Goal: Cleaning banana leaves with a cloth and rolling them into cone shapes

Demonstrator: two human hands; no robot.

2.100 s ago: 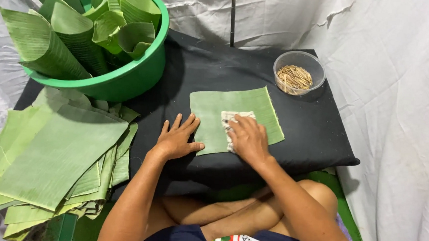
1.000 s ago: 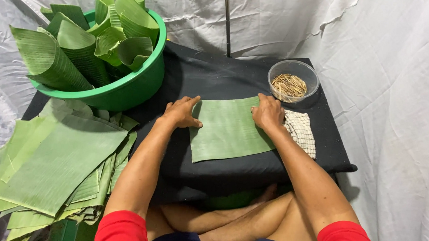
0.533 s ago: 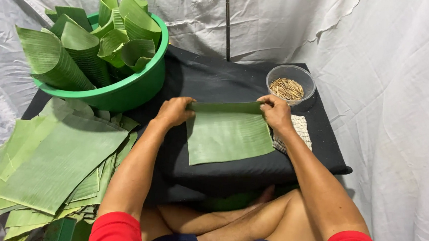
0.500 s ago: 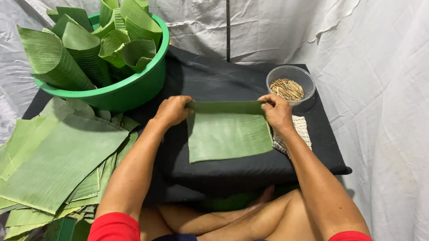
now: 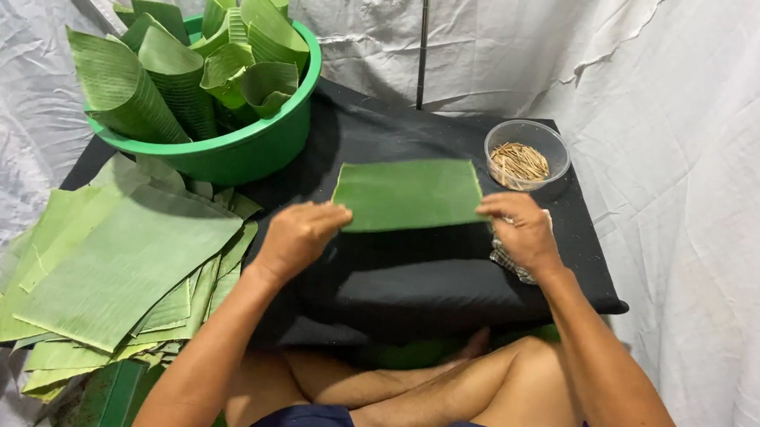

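Banana leaf piece (image 5: 409, 194): a rough rectangle, folded or doubled over, long axis running left to right across the black cloth-covered board (image 5: 445, 286). Near edge lifted off the cloth, far edge toward the back. Surface matte green, fine parallel ribbing.

Left hand (image 5: 296, 237) pinches the leaf's near left corner, thumb on top, fingers curled under, wrist low, forearm angling in from lower left. Right hand (image 5: 522, 231) grips the near right corner, fingers closed on the edge, knuckles up, forearm coming from lower right. Right hand lies over a pale woven cloth (image 5: 509, 262), only partly seen.

Just beyond the leaf's right end: a clear round plastic tub (image 5: 528, 152) of thin pale sticks. Back left: a green plastic basin (image 5: 245, 146) packed with leaves rolled into cones, open ends up. Left of the board: a loose stack of flat cut leaves (image 5: 109, 264), edges fanned. Crumpled white sheeting (image 5: 703, 170) behind and right. Person sits cross-legged, knees under the board's near edge.
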